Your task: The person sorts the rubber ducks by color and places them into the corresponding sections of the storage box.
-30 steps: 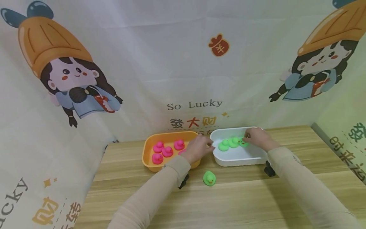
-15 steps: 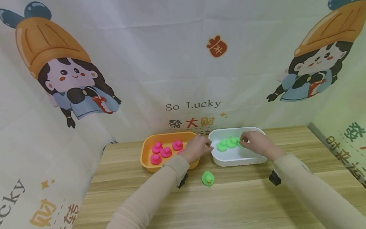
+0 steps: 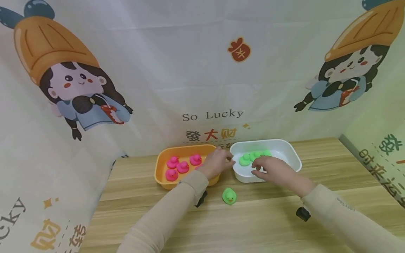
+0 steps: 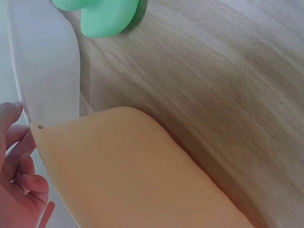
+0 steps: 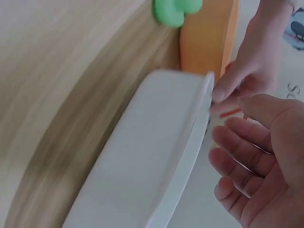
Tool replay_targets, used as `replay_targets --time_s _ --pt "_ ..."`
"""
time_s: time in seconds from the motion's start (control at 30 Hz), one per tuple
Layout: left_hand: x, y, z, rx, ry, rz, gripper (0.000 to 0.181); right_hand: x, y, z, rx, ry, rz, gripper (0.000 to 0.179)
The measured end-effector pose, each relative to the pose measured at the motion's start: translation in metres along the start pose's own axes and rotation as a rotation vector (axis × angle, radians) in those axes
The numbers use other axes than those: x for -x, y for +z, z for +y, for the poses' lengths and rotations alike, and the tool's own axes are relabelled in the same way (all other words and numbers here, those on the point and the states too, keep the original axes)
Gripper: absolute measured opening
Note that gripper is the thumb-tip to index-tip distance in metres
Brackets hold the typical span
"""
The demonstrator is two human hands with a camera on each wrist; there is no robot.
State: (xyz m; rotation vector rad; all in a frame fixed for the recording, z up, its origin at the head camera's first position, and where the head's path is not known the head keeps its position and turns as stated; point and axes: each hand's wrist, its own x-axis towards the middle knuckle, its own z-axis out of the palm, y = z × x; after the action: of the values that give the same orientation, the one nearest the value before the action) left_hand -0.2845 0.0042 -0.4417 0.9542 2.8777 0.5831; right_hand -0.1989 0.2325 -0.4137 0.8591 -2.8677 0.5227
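Observation:
My right hand [image 3: 272,170] hovers over the front of a white plastic tray [image 3: 246,178]. Its fingers are spread and loosely bent, with nothing between them in the right wrist view. Inside that tray, three green rubber ducks [image 3: 245,160] line up along the back left, partly covered by the hand. My left hand [image 3: 216,163] reaches over the right end of an orange tray [image 3: 161,181], its relaxed fingertips right at the white tray's left rim. Several pink rubber ducks [image 3: 182,167] sit in the orange tray, one mostly hidden by the left hand.
One more green duck [image 3: 229,196] stands on the wooden table [image 3: 253,225], in front of the trays. Both trays sit side by side near the back, close to a printed cloth backdrop [image 3: 202,70]. Black devices [image 3: 302,213] hang under the wrists.
My right hand has let go of the rightmost green duck in the white tray and moved left and toward me. The left hand has hardly moved.

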Motion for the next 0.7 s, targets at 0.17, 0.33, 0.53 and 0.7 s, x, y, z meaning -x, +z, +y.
replay_targets --time_s 0.17,0.33,0.53,0.7 --pt "0.0 0.0 0.001 -0.015 -0.001 0.007 0.026 0.004 0.013 -0.02 -0.015 -0.065 0.011 0.008" --pt "0.001 0.0 0.002 -0.016 0.004 0.009 0.025 0.005 0.03 -0.034 -0.037 -0.119 -0.025 0.01" --pt "0.001 0.0 0.002 -0.014 0.003 0.005 0.025 0.001 0.05 -0.043 -0.092 -0.162 -0.044 0.015" --pt "0.001 0.0 0.002 -0.014 0.011 0.019 0.023 -0.002 0.063 -0.045 -0.124 -0.199 -0.044 0.017"
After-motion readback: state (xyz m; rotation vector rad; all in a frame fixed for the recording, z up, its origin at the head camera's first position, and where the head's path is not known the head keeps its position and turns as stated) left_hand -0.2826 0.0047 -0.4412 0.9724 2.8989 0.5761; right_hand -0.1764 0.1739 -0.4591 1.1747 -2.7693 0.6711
